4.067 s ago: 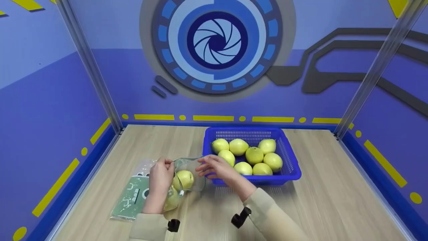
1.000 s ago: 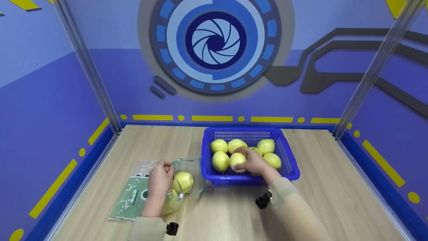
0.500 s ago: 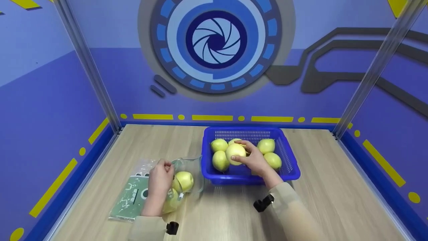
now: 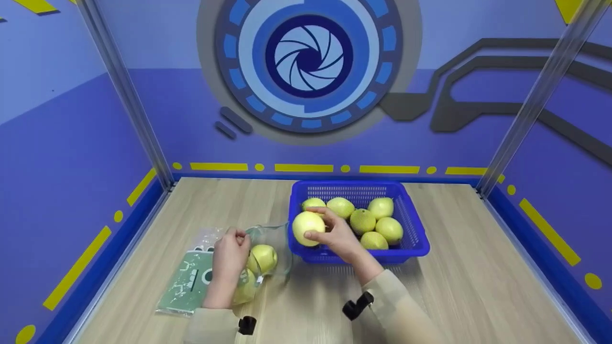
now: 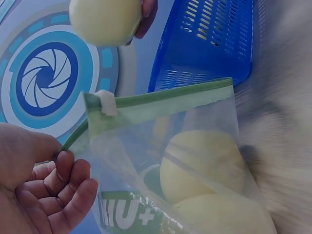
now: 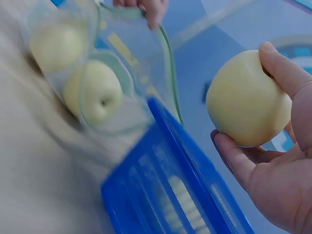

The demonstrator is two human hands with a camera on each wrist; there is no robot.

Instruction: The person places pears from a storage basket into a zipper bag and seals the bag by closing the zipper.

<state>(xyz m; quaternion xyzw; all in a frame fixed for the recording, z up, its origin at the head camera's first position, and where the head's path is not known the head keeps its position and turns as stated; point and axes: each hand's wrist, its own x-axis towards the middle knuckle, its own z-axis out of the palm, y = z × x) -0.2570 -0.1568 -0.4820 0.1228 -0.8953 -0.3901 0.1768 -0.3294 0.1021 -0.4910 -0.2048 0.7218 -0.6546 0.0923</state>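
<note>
My right hand (image 4: 340, 236) grips a pale yellow pear (image 4: 308, 229) between thumb and fingers, raised over the left side of the blue basket (image 4: 420, 229). In the right wrist view the same pear (image 6: 249, 100) is lifted above the basket's rim. My left hand (image 4: 230, 258) pinches the green zip edge of a clear slider bag (image 5: 126, 141), whose mouth gapes toward the basket. Inside the bag lie two pears, one (image 4: 263, 259) near the opening and the other (image 4: 245, 286) deeper, partly hidden by my left wrist. A white slider (image 5: 107, 102) sits on the zip.
Several more pears (image 4: 389, 230) lie in the basket, which stands at the middle back of the wooden table (image 4: 478, 267). A flat green printed packet (image 4: 186, 286) in clear plastic lies left of the bag. Blue walls rise around the table.
My right hand came from beside the bag to the basket, took hold of a pear, lifted it and carried it left. My left hand has stayed at the bag's edge.
</note>
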